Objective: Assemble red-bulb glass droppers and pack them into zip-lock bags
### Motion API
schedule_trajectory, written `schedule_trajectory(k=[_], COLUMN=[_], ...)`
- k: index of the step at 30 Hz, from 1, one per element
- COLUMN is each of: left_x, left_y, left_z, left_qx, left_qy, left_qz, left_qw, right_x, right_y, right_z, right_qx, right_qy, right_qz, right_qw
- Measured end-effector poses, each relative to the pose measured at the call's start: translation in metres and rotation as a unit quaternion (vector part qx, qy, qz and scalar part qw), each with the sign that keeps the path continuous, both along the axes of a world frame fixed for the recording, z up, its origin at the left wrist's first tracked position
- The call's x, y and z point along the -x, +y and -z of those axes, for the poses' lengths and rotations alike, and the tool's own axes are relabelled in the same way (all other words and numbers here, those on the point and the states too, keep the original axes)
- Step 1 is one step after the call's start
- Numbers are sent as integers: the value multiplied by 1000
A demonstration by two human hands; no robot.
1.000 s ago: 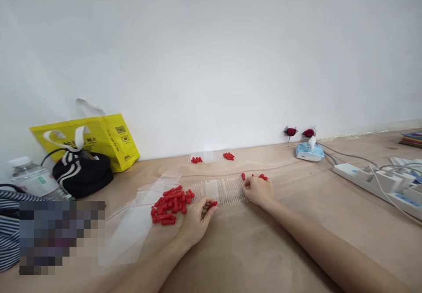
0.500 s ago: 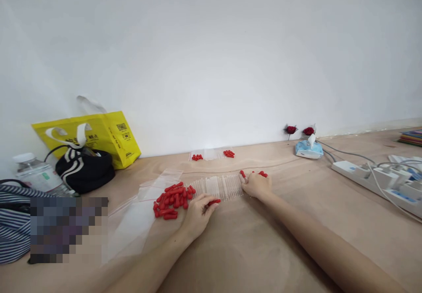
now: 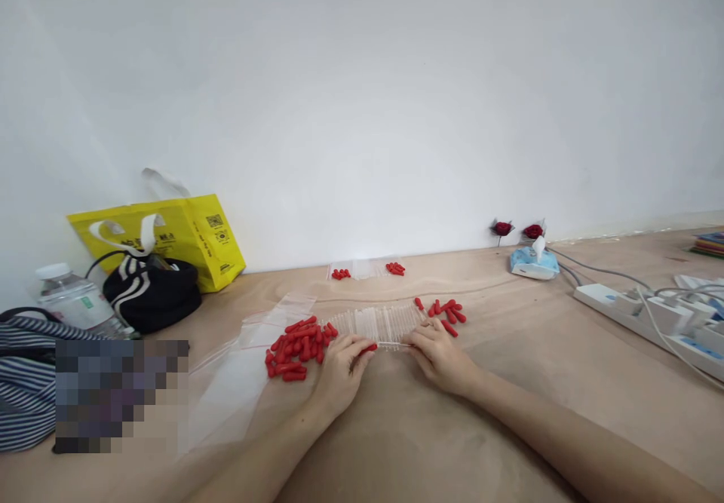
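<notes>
Toward the far edge of the table (image 3: 509,443), midway across: one row of thin clear tubes (image 3: 390,323), straight and smooth, laid side by side. Left of the row, a heap of red bulbs (image 3: 297,346), rubbery-looking, rounded at one end with narrower necks; right of it, a smaller red cluster (image 3: 449,311). Left of the heap, flat plastic bags (image 3: 226,394), filmy and see-through.

Surface: pale brown wood, grain showing, its far edge against a white wall (image 3: 396,111). Far left corner: yellow carrier bag (image 3: 215,265), black pouch (image 3: 164,303). Toward the right: blue tissue packet (image 3: 535,264), white power strip (image 3: 599,302).

Left hand (image 3: 342,367) — fingers curled, closed on a held bulb (image 3: 370,348). Right hand (image 3: 441,354) — palm down, fingertips pinching a single tube (image 3: 391,345), which runs sideways to that bulb; whether its tip sits inside cannot be told.
</notes>
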State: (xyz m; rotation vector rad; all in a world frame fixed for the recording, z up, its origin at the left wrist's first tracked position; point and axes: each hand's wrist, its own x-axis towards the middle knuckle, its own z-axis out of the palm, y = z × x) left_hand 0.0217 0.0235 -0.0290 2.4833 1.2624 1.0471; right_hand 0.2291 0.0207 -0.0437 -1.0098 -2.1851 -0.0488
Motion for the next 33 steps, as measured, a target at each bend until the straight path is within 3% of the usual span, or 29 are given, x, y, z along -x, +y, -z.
schedule_trajectory(k=[3,10,22,28,33], left_x=[1,2,1,2,1], left_y=[1,0,-1,-5,-9], left_z=[2,3,5,3,1], left_qx=[-28,-27,-40,-49,-52], left_qy=[24,40,-19,-13,37], left_qz=[-8,-14,-7,23,57], left_qw=[999,999,999,998,996], right_x=[5,3,8,7,2], right_y=[-2,1,-9,-11,-10], right_z=[7,11,6,4,3], right_qx=[-34,-27,9,22,-17], right_qy=[8,20,27,15,-47], right_qz=[-16,-17,-52,-72,-69], right_qw=[999,999,998,997,996])
